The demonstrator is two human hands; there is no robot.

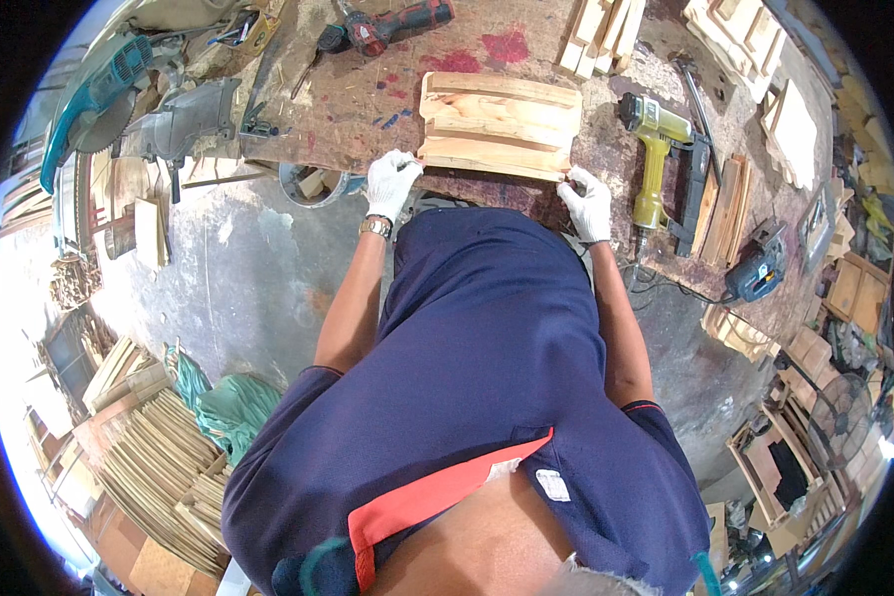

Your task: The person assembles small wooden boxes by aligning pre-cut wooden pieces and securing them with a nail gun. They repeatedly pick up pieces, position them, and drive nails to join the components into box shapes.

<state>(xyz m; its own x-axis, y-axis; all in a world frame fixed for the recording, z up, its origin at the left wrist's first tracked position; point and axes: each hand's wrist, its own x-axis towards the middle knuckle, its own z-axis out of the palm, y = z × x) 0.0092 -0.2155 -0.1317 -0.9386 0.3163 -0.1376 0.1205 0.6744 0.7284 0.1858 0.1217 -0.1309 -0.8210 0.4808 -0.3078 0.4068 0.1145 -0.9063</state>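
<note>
A flat panel of pale wooden slats (500, 124), laid side by side and joined into a rough rectangle, is seen lying on the stained, paint-spattered brown surface (368, 89), just beyond the person's body. It is held at its near edge by both hands, each in a white work glove. The left hand (391, 183) is closed over the near left corner, fingers curled on the edge; the right hand (588, 204) is pinched on the near right corner. How firmly either is gripped cannot be told.

The panel is judged to be stiff and fairly light, being thin softwood, with rough, splintery edges that are made safer by the gloves. It is unlikely to slip. It is best taken at two opposite corners or along the long edges, so that the joints between slats are not strained; lifted by a single slat, it might be twisted or pulled apart.

Near the left hand, at the edge of the surface, a round grey metal bucket (313, 184) is seen, with what look like small wooden offcuts inside; its contents are partly hidden. To the right of the panel a yellow pneumatic nail gun (655, 149) is laid.
</note>
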